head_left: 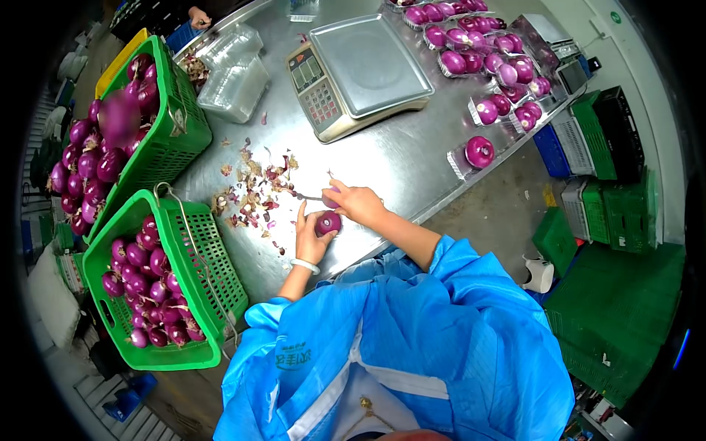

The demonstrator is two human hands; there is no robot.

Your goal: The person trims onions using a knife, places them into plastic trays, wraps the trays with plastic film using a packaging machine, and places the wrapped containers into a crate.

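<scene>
My left hand (312, 239), with a pale bracelet at its wrist, holds a peeled red onion (328, 223) low over the steel table's near edge. Just above it and to the right, my right hand (354, 202) is closed around the handle of a small knife (312, 197), whose blade points left. Something purple shows beneath the right fingers, too hidden to make out. Loose onion skins (257, 187) are scattered on the table left of both hands.
Two green baskets of onions (147, 290) (87, 158) stand at the left. A scale (371, 66) and empty clear trays (235, 84) sit farther back. Packed onions (479, 151) line the table's right side. Another person's hand (198, 18) shows at the top left.
</scene>
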